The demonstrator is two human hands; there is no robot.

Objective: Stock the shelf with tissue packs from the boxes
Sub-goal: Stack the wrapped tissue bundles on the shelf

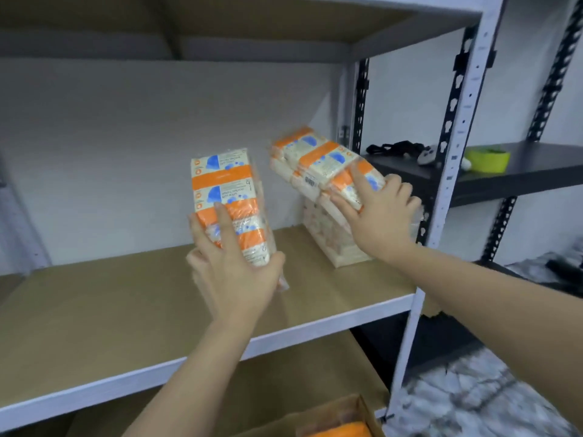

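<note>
Glossy plastic-wrapped tissue packs, matt brown shelf board, painted metal uprights

We face a metal rack with pale grey slotted uprights and white-edged boards; its tan shelf board runs from nine o'clock across to the upright at three o'clock, and another brown board roofs the bay at twelve o'clock. Behind it we see a plain white wall, evenly lit, with soft shadow under the upper board. At two o'clock a second rack with black uprights carries a dark shelf, where a green roll of tape and a tangle of black cable lie. At five o'clock the floor is mottled grey and white
</note>
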